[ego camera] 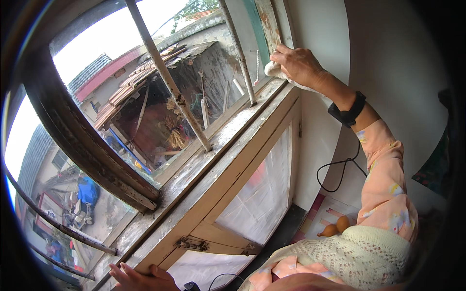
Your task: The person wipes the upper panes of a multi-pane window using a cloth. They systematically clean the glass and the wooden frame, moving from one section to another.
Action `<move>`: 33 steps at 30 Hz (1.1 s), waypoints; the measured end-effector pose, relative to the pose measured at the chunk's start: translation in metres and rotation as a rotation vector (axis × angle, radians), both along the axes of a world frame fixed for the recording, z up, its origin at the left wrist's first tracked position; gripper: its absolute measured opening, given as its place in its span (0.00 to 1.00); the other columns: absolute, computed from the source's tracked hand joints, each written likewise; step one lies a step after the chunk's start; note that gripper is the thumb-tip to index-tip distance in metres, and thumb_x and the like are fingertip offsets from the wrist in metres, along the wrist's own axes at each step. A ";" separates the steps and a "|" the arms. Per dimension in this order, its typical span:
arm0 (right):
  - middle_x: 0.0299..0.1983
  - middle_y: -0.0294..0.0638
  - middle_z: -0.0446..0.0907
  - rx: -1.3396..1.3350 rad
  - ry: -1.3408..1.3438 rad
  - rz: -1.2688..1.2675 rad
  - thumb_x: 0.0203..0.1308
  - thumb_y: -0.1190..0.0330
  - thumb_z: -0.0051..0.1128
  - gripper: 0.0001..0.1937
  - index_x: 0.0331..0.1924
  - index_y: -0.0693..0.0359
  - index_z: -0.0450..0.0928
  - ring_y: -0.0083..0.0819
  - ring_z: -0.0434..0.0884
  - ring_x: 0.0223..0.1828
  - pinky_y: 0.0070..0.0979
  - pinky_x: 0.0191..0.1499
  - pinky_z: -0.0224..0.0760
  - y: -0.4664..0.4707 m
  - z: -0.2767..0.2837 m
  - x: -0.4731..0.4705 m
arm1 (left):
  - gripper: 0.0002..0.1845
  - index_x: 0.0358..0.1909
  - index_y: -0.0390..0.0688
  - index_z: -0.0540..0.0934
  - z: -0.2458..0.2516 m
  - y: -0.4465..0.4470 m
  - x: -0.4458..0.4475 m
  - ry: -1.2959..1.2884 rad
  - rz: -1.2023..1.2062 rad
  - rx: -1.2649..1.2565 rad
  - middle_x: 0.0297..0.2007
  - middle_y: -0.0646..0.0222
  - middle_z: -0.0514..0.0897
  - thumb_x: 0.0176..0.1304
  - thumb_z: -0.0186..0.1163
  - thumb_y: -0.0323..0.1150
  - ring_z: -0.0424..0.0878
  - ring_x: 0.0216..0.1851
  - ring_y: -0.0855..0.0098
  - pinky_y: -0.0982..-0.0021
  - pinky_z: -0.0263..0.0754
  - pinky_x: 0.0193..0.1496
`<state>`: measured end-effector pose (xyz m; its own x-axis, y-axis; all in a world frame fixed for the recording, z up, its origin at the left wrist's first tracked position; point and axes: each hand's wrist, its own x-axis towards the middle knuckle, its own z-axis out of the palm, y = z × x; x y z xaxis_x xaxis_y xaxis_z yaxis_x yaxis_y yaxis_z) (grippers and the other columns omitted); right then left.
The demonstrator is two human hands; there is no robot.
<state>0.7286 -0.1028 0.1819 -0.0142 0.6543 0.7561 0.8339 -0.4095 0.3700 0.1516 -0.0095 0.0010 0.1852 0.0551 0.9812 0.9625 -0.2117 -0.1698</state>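
My right hand [302, 67] grips a bunched white cloth [273, 69]. The cloth is pressed into the far right corner of the window, where the peeling upright frame [268, 23] meets the worn wooden sill [233, 125]. Part of it hangs below the fingers over the edge. At the bottom of the view, my left hand [142, 280] rests on the beige wooden window rail [214, 182], fingers apart and holding nothing. Its wrist is out of view.
Rusty metal bars [171, 87] and a thick wooden post [87, 145] rise from the sill. Below the rail are a metal latch [192, 243] and glass panes [258, 185]. A black cord [327, 165] dangles near my right arm, above orange gourd-shaped objects [333, 227].
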 end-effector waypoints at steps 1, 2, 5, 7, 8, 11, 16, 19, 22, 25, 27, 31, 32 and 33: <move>0.46 0.38 0.82 0.121 0.038 0.067 0.58 0.75 0.62 0.12 0.46 0.58 0.83 0.39 0.88 0.39 0.32 0.43 0.84 -0.004 0.005 0.001 | 0.39 0.71 0.42 0.65 -0.001 0.000 -0.001 -0.003 -0.010 -0.013 0.71 0.50 0.67 0.76 0.34 0.63 0.63 0.72 0.45 0.39 0.45 0.72; 0.45 0.38 0.83 0.220 0.075 0.112 0.58 0.74 0.62 0.13 0.48 0.58 0.83 0.42 0.87 0.40 0.34 0.45 0.83 -0.006 0.013 0.003 | 0.40 0.71 0.40 0.66 -0.002 0.001 0.000 -0.019 -0.017 -0.009 0.71 0.50 0.68 0.75 0.33 0.64 0.63 0.72 0.45 0.38 0.44 0.72; 0.46 0.39 0.83 0.437 0.041 0.264 0.63 0.71 0.60 0.14 0.52 0.56 0.81 0.41 0.86 0.43 0.34 0.47 0.82 -0.008 0.042 0.008 | 0.40 0.70 0.40 0.66 -0.003 0.000 -0.001 -0.038 0.005 -0.064 0.71 0.50 0.67 0.75 0.34 0.64 0.63 0.73 0.45 0.38 0.44 0.72; 0.46 0.38 0.82 0.518 0.098 0.330 0.66 0.70 0.59 0.13 0.53 0.55 0.79 0.40 0.85 0.45 0.33 0.48 0.79 -0.004 0.063 0.012 | 0.40 0.70 0.39 0.67 -0.004 -0.001 -0.001 -0.043 0.004 -0.071 0.71 0.50 0.67 0.75 0.34 0.64 0.62 0.73 0.45 0.39 0.43 0.72; 0.47 0.37 0.81 0.562 0.107 0.358 0.66 0.70 0.58 0.13 0.54 0.55 0.78 0.39 0.85 0.46 0.32 0.49 0.79 0.001 0.075 0.013 | 0.41 0.70 0.39 0.67 -0.003 -0.001 -0.001 -0.043 0.002 -0.074 0.72 0.50 0.67 0.75 0.34 0.64 0.62 0.73 0.45 0.39 0.43 0.72; 0.48 0.42 0.81 0.686 0.101 0.480 0.69 0.65 0.55 0.13 0.54 0.57 0.78 0.41 0.83 0.50 0.32 0.51 0.76 0.021 0.107 0.011 | 0.39 0.71 0.40 0.66 -0.003 -0.001 0.000 -0.030 -0.002 -0.060 0.72 0.51 0.67 0.75 0.34 0.63 0.61 0.73 0.46 0.40 0.43 0.73; 0.45 0.50 0.80 0.668 0.176 0.416 0.68 0.67 0.54 0.12 0.50 0.63 0.77 0.45 0.82 0.47 0.34 0.44 0.77 0.068 0.126 -0.007 | 0.37 0.72 0.42 0.64 -0.001 -0.002 0.003 -0.004 -0.017 -0.016 0.72 0.53 0.66 0.77 0.35 0.60 0.60 0.74 0.48 0.41 0.42 0.74; 0.45 0.38 0.79 0.623 0.180 0.684 0.68 0.70 0.57 0.15 0.57 0.54 0.76 0.38 0.83 0.47 0.30 0.49 0.76 0.086 0.110 -0.016 | 0.36 0.72 0.41 0.64 -0.001 -0.003 0.003 -0.001 -0.015 -0.014 0.72 0.53 0.66 0.77 0.35 0.60 0.60 0.74 0.48 0.42 0.41 0.74; 0.46 0.37 0.76 0.514 0.133 0.695 0.65 0.67 0.62 0.15 0.55 0.50 0.77 0.39 0.83 0.44 0.32 0.47 0.78 0.078 0.074 -0.016 | 0.36 0.72 0.40 0.64 -0.002 -0.003 0.003 0.003 -0.013 -0.011 0.72 0.53 0.67 0.77 0.36 0.59 0.60 0.74 0.48 0.42 0.41 0.75; 0.47 0.35 0.75 0.229 0.210 0.507 0.65 0.67 0.63 0.16 0.56 0.49 0.75 0.42 0.84 0.45 0.33 0.47 0.79 0.058 0.036 -0.009 | 0.36 0.72 0.40 0.64 -0.001 -0.003 0.003 0.007 -0.004 -0.013 0.71 0.52 0.67 0.78 0.36 0.59 0.60 0.74 0.48 0.41 0.40 0.75; 0.46 0.39 0.75 0.332 0.231 0.598 0.62 0.72 0.62 0.18 0.57 0.55 0.75 0.43 0.82 0.47 0.33 0.49 0.78 0.059 0.033 0.000 | 0.35 0.72 0.40 0.64 -0.001 -0.003 0.003 0.003 0.001 -0.012 0.71 0.51 0.67 0.78 0.36 0.58 0.60 0.74 0.47 0.41 0.40 0.75; 0.50 0.43 0.79 0.738 0.166 0.612 0.65 0.64 0.60 0.13 0.52 0.53 0.78 0.50 0.83 0.46 0.38 0.47 0.79 0.094 0.076 0.027 | 0.35 0.71 0.39 0.64 0.000 -0.005 0.004 0.018 0.001 -0.020 0.71 0.51 0.67 0.78 0.36 0.58 0.60 0.74 0.46 0.41 0.40 0.75; 0.49 0.42 0.78 0.837 0.141 0.508 0.66 0.65 0.60 0.14 0.54 0.52 0.78 0.48 0.83 0.46 0.38 0.47 0.79 0.104 0.091 0.034 | 0.35 0.71 0.39 0.64 0.001 -0.005 0.004 0.023 0.004 -0.020 0.71 0.51 0.66 0.78 0.36 0.58 0.60 0.74 0.46 0.41 0.40 0.75; 0.49 0.41 0.77 0.928 0.035 0.450 0.66 0.67 0.60 0.15 0.56 0.51 0.78 0.46 0.83 0.46 0.37 0.47 0.80 0.112 0.106 0.041 | 0.35 0.71 0.39 0.63 0.001 -0.005 0.004 0.027 0.006 -0.019 0.71 0.51 0.66 0.78 0.36 0.58 0.60 0.74 0.46 0.41 0.40 0.75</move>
